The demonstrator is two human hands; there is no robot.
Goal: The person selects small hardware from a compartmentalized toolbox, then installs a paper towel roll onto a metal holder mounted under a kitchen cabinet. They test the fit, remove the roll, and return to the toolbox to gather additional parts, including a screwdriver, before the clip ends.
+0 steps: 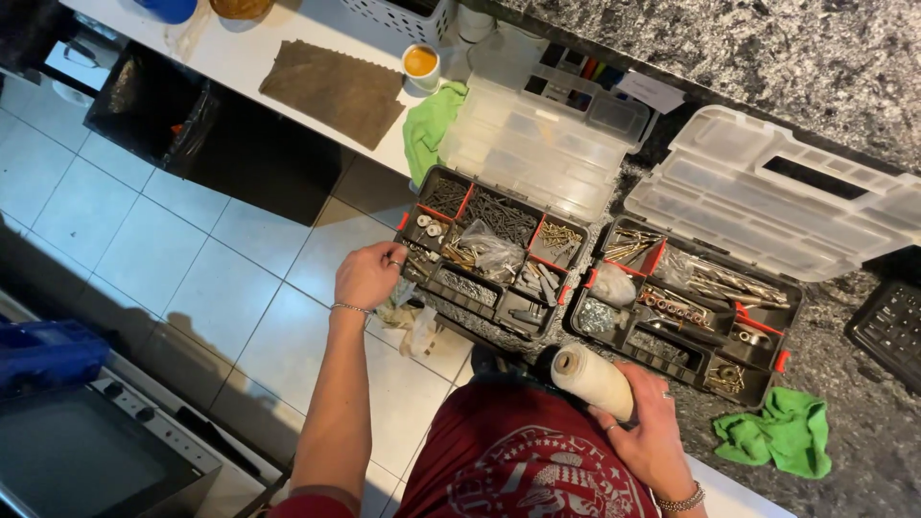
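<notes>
The spool [593,381] of pale string sits low in the middle of the frame, tipped up toward the upper left. The right hand [652,432] wraps around its lower end, fingers curled tight on it, so it cannot roll away.

The left hand [367,274] is a little left of the middle. Its fingers are bent in at the near edge of the left box [484,251], where the small bits are. I cannot tell if the grip pinches anything. Just under that hand lie some crumpled little bags [411,321], right by the box edge, easy to reach.

The left box lies open, lid back, so every part can be seen: screws, nails and washers, each kind in its own little room. The right box [693,307] is open beside it, with long drill bits and more metal pieces. Both rest on a speckled dark surface [863,422].

A green cloth [777,434] lies at the lower right. Another green cloth [429,125] and a cup [420,65] are near the top, on a white shelf.
</notes>
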